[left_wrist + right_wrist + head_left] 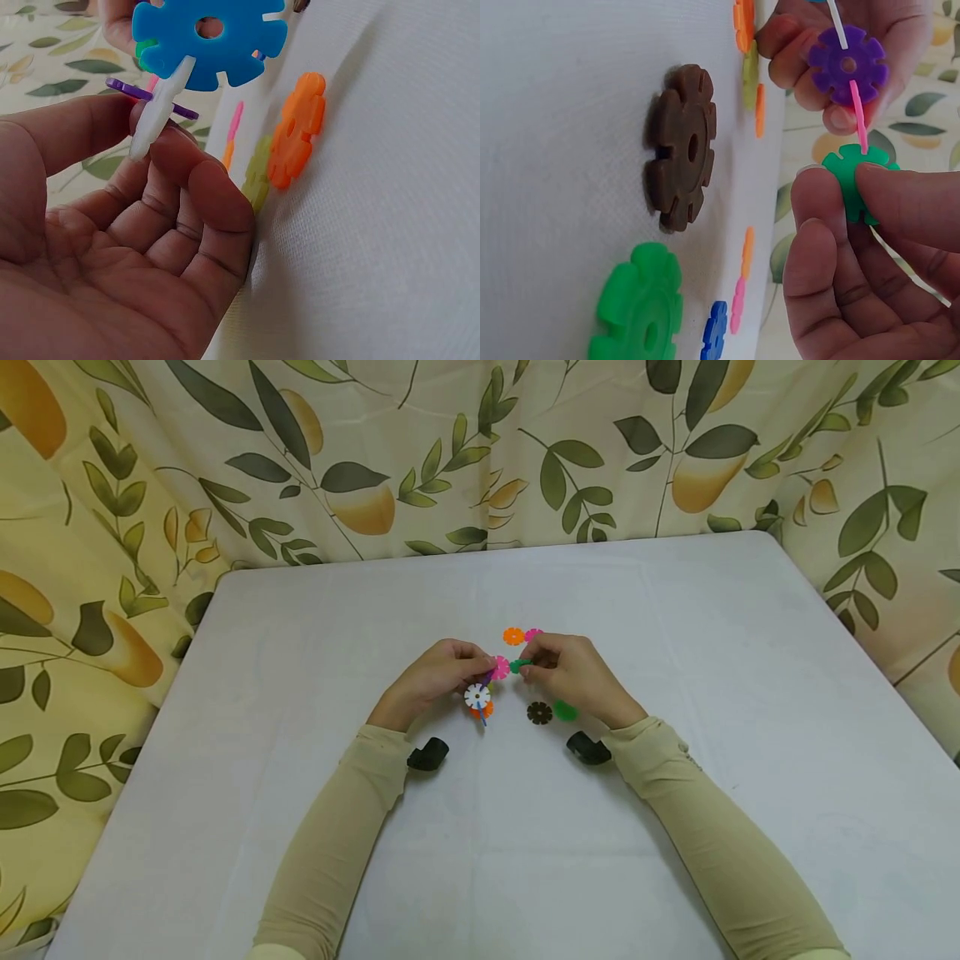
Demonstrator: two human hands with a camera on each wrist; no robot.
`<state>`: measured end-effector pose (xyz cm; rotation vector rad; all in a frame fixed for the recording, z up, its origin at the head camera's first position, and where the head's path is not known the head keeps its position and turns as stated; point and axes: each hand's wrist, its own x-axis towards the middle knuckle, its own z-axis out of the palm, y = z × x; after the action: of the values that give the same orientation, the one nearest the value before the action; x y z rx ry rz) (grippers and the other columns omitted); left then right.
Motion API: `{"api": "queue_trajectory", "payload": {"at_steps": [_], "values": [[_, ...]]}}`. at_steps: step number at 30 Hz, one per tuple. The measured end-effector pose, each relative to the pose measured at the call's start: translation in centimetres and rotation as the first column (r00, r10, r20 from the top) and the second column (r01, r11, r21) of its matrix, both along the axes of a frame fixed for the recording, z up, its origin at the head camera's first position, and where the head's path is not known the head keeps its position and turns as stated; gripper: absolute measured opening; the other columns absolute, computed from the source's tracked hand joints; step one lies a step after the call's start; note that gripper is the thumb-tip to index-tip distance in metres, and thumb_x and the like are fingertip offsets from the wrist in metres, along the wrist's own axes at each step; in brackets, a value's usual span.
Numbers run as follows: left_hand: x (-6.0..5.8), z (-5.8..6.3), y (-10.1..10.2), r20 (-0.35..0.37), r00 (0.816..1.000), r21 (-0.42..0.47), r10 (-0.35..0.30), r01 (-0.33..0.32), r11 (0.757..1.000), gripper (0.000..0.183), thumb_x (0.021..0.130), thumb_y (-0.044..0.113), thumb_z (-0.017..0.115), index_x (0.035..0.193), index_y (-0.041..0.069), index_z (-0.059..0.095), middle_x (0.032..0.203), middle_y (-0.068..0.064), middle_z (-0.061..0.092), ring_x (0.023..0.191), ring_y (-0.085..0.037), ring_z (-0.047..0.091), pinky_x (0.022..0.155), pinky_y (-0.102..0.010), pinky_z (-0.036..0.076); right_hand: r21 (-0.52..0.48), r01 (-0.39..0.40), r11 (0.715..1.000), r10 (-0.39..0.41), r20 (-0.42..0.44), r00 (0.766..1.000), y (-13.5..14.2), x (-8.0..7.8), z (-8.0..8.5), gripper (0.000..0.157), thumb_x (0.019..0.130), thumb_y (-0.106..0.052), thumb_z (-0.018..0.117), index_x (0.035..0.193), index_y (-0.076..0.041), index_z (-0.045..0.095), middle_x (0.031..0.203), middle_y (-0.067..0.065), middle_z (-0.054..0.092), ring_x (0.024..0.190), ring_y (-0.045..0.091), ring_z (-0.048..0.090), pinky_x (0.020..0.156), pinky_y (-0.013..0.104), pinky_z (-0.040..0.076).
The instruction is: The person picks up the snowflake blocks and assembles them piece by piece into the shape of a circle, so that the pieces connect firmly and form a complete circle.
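Note:
My left hand (438,678) pinches a short chain of notched plastic discs between thumb and fingers. In the left wrist view, a blue disc (251,49) is slotted to a white disc (160,112), which crosses a purple disc (127,88). A pink disc (500,667) joins the purple one on the side towards my right hand (581,681). That hand pinches a green disc (849,180) by its flat faces. The green disc's upper edge meets the pink disc's end; how deep the slots sit I cannot tell.
Loose discs lie on the white table (480,877): brown (679,150), bright green (641,307), dark blue (714,334), orange (298,131) and yellow-green (257,176). Orange (513,636) and pink (533,634) ones lie farther back. Black devices (429,755) sit at both wrists. Patterned curtain (450,452) borders the table.

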<state>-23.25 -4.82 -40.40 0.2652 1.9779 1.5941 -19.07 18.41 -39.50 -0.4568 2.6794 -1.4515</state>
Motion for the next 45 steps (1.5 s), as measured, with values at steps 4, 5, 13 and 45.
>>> {"api": "queue_trajectory", "payload": {"at_steps": [4, 5, 13, 45], "values": [[0.1, 0.2, 0.0, -0.007, 1.0, 0.004, -0.002, 0.002, 1.0, 0.018, 0.107, 0.016, 0.066, 0.104, 0.0, 0.074, 0.09, -0.003, 0.067, 0.081, -0.016, 0.056, 0.067, -0.026, 0.046, -0.001, -0.001, 1.0, 0.0, -0.009, 1.0, -0.1, 0.0, -0.1, 0.005, 0.096, 0.004, 0.077, 0.097, 0.002, 0.073, 0.091, 0.011, 0.075, 0.086, 0.027, 0.069, 0.08, 0.026, 0.055], [0.1, 0.2, 0.0, -0.009, 1.0, 0.007, -0.003, 0.003, 1.0, 0.018, 0.107, 0.016, 0.066, 0.103, 0.0, 0.074, 0.09, -0.003, 0.067, 0.081, -0.016, 0.056, 0.067, -0.025, 0.045, -0.003, -0.002, 1.0, 0.002, -0.011, 1.0, -0.1, 0.0, -0.1, 0.004, 0.096, 0.004, 0.077, 0.097, 0.002, 0.073, 0.092, 0.011, 0.075, 0.086, 0.027, 0.069, 0.08, 0.026, 0.055], [0.1, 0.0, 0.5, -0.008, 1.0, -0.017, 0.005, -0.006, 1.0, 0.017, 0.106, 0.013, 0.068, 0.096, 0.001, 0.074, 0.084, -0.003, 0.065, 0.076, -0.016, 0.055, 0.066, -0.025, 0.046, -0.016, -0.013, 1.0, 0.012, -0.056, 0.998, -0.4, 0.1, -0.4, 0.007, 0.094, 0.008, 0.076, 0.094, 0.001, 0.074, 0.09, 0.011, 0.075, 0.084, 0.026, 0.07, 0.079, 0.026, 0.056], [0.6, 0.5, 1.4, -0.047, 0.999, 0.037, 0.003, -0.001, 0.999, 0.016, 0.106, 0.004, 0.066, 0.094, -0.004, 0.071, 0.078, -0.003, 0.064, 0.072, -0.015, 0.054, 0.065, -0.024, 0.046, 0.014, -0.093, 0.996, 0.092, -0.347, 0.933, -0.5, 0.6, 0.3, 0.013, 0.087, 0.018, 0.079, 0.087, 0.006, 0.077, 0.086, 0.012, 0.075, 0.075, 0.023, 0.068, 0.072, 0.043, 0.06]]}}
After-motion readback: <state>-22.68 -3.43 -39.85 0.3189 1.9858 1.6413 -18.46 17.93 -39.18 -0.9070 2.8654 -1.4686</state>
